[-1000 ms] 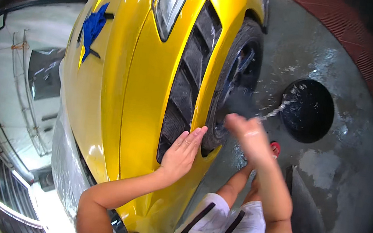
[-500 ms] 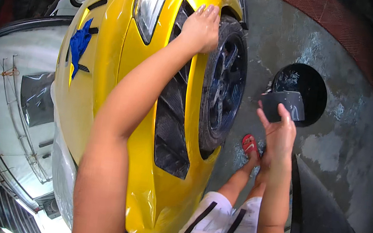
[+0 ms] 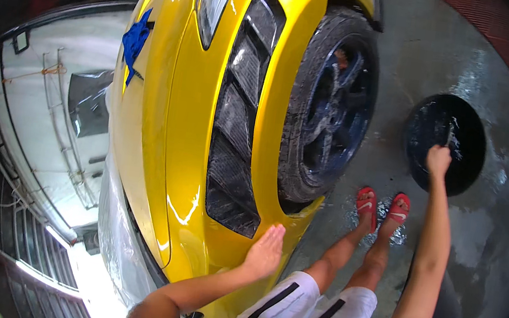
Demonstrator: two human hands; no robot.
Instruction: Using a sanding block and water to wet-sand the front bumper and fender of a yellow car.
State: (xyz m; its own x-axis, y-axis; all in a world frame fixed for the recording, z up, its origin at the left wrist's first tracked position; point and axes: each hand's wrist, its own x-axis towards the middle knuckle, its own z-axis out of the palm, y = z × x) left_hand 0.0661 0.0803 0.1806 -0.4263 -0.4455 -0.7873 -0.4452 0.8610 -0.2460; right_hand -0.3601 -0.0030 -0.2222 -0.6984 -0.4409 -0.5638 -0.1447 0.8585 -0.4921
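Overlying the yellow car (image 3: 192, 118), left fingers (image 3: 272, 235) press together; right fingers (image 3: 438, 154), over tub (image 3: 471, 165), unclear.

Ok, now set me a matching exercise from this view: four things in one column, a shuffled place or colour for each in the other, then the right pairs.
Column one:
1. Left hand
2. Right hand
3. Cloth
4. Sandals

Column two:
A. Red
B. On the yellow hood, beside its vents
C. Over the black tub
D. Near the lower tip of the dark slatted panel

Pairs: 1-D, 2-C, 3-B, 4-A
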